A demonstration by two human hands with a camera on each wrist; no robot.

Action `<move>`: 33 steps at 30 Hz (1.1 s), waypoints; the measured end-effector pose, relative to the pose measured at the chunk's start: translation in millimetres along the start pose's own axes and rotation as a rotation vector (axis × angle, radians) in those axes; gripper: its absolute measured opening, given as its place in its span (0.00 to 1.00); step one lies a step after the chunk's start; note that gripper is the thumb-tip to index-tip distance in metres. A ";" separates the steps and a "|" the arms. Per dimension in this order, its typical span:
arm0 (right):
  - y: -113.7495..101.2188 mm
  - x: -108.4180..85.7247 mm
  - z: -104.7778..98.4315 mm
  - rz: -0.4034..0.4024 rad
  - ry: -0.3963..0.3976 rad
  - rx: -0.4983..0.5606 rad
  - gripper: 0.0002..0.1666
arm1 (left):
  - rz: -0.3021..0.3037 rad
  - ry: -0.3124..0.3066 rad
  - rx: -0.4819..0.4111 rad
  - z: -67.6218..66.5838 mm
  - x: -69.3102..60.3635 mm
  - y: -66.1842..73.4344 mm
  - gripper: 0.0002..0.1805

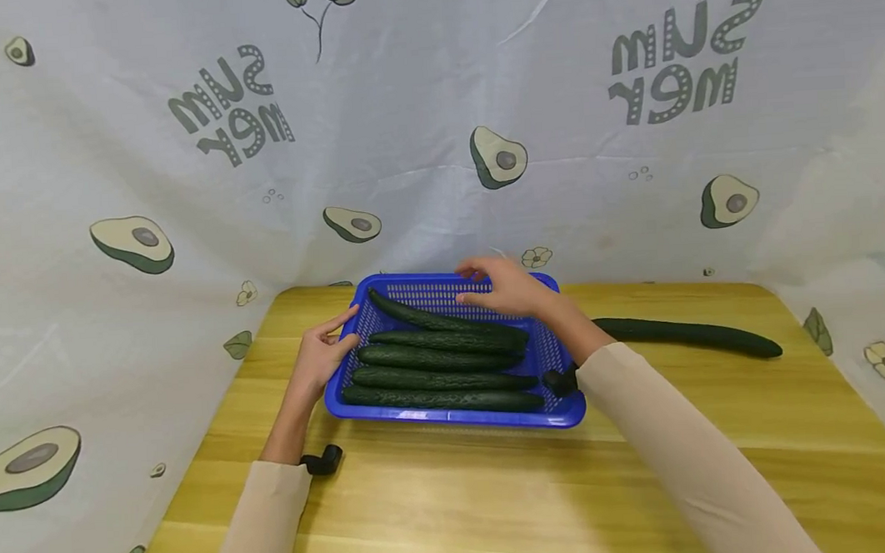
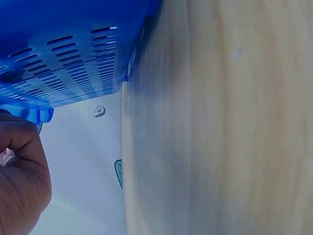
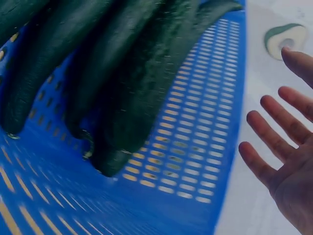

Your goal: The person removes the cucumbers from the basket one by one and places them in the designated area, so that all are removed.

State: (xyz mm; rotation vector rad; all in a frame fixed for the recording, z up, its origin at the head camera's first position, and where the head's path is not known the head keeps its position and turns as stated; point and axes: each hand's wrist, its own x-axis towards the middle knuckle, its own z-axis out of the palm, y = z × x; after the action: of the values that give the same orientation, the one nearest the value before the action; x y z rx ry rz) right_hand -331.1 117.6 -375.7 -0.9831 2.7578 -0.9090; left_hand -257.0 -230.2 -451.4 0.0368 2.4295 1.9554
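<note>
A blue plastic basket [image 1: 450, 415] with slotted walls holds several dark green cucumbers [image 1: 439, 358], laid side by side lengthwise. At the basket's left end, my left hand [image 1: 317, 358] grips the rim between thumb and fingers. The left wrist view shows this hand [image 2: 22, 171] beside the basket's slotted outer side [image 2: 73, 54], its fingertips partly hidden. My right hand [image 1: 505, 286] hovers over the back right of the basket, holding nothing. Its fingers are spread in the right wrist view, where the hand [image 3: 293, 161] is apart from the cucumbers [image 3: 142, 83].
One more long cucumber [image 1: 689, 335] lies on the wooden table [image 1: 454, 501], to the right of the basket and partly behind the right forearm. A pale curtain [image 1: 406, 145] printed with avocados hangs behind the table and along its sides.
</note>
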 end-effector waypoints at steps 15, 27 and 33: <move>1.1 16.3 36.1 0.109 -0.168 -0.035 0.32 | -0.012 0.019 0.007 -1.0 -5.0 -1.0 0.30; 4.8 23.0 50.4 0.140 -0.332 -0.103 0.30 | -0.042 0.003 -0.028 -1.4 -0.5 0.8 0.32; 7.1 23.1 54.0 0.146 -0.360 -0.135 0.29 | -0.040 0.010 -0.019 0.6 0.6 1.4 0.31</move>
State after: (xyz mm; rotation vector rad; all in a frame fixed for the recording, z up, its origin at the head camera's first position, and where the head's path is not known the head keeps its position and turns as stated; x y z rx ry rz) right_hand -339.4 80.8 -421.2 -0.8515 2.5644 -0.4757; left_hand -257.6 -229.3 -450.1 -0.0227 2.3981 1.9669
